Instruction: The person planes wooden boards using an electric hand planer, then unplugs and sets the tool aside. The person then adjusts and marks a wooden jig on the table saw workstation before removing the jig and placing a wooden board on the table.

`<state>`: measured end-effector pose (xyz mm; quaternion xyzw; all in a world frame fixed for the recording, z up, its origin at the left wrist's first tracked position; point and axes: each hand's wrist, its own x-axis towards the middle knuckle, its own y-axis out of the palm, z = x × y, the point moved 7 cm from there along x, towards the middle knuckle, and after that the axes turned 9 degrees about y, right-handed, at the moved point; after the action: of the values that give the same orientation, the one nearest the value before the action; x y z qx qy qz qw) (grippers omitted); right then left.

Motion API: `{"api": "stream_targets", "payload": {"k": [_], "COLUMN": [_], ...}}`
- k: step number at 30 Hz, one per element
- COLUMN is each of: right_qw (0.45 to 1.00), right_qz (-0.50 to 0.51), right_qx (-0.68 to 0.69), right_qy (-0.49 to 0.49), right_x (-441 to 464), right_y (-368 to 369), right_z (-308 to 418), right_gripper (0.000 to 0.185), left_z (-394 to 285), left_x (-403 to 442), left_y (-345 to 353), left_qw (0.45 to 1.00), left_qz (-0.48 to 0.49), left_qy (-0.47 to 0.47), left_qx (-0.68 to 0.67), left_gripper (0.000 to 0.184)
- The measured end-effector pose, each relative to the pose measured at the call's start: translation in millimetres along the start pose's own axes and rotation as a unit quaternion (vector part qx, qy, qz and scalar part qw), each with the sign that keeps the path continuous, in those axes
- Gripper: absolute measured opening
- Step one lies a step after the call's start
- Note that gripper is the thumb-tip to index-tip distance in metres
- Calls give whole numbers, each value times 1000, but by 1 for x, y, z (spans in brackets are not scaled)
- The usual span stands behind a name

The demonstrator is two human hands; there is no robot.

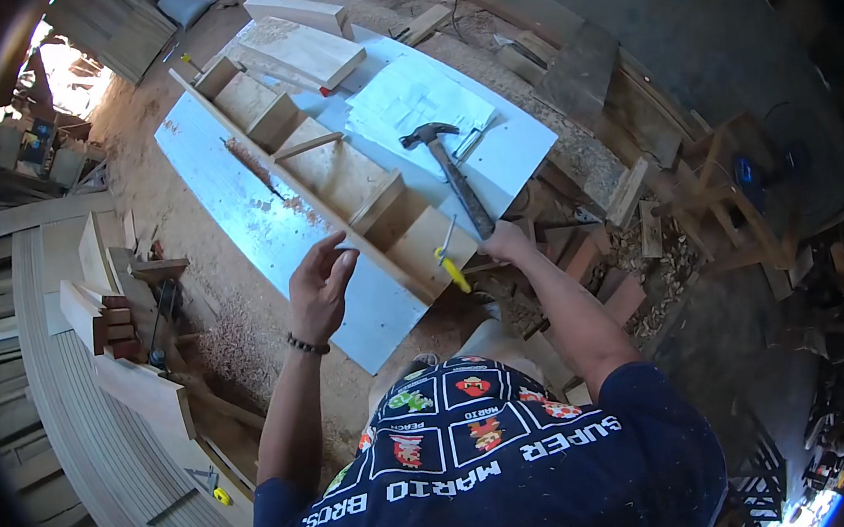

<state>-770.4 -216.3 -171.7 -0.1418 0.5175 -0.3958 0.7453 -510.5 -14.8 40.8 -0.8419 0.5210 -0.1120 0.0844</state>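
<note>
My right hand [509, 244] is wrapped round the lower end of the handle of a claw hammer [457, 182]. The hammer's head lies over paper sheets [408, 104] on the white work board [387, 327]. A long wooden frame with several compartments [342, 205] rests on the board. Beside the frame's near left edge is my left hand [319, 291], its fingers loosely curled and apart, with nothing visible between them. A clamp with a yellow handle [454, 273] sits at the frame's near end, close to my right hand.
Thick planks [308, 48] lie at the board's far end. To the left stand wooden boards [147, 388] and another yellow-handled clamp [219, 492]. Wood offcuts [621, 301] and shavings cover the floor at right. A wooden stool-like frame [736, 186] stands farther right.
</note>
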Motion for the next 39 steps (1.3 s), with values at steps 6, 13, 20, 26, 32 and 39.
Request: {"api": "stream_targets", "payload": {"k": [6, 13, 20, 26, 32, 39], "right_qw": [969, 884, 934, 994, 960, 971], "right_qz": [174, 130, -61, -78, -271, -101], "right_qx": [147, 429, 347, 72, 74, 171], "right_qy": [-97, -129, 61, 24, -1, -131], "right_x": [20, 2, 39, 153, 119, 87], "right_y": [-32, -77, -120, -145, -187, -105], "right_z": [15, -69, -191, -291, -173, -16], "right_gripper": [24, 25, 31, 39, 41, 31], "left_z": [-33, 65, 109, 134, 137, 124], "left_x": [107, 186, 212, 225, 232, 241], "left_y": [82, 164, 229, 248, 264, 263], "left_qw": [976, 923, 817, 774, 749, 823], "left_qz": [-4, 140, 271, 316, 332, 224], "left_qy": [80, -14, -19, 18, 26, 17], "left_qx": [201, 358, 509, 549, 573, 522], "left_gripper": [34, 42, 40, 35, 24, 42]}}
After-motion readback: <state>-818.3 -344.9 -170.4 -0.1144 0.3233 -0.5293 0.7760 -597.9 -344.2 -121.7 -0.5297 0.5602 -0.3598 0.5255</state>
